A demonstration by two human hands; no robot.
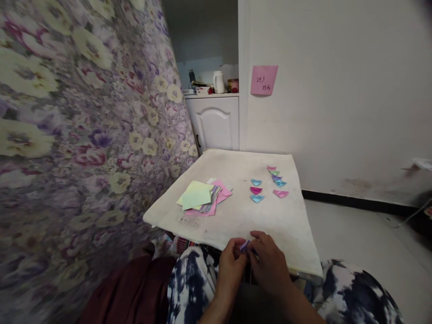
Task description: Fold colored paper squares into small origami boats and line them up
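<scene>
**Purple paper (244, 246) at your fingertips**

Your left hand (232, 256) pinched the small purple paper, thumb and fingers nearly closed. Your right hand (268, 257) was curled against its other end; whether that one gripped was hidden. The paper lay between both hands, neither clearly nearer, its long axis seeming to slant up rightward. It was just over the near edge of the table (232, 168). Beyond, loose sheets (196, 196) lay leftward, folded pieces (256, 191) rightward.

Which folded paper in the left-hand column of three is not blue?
The deep pink paper, in the middle; the upper paper and lower paper are both blue.
</scene>
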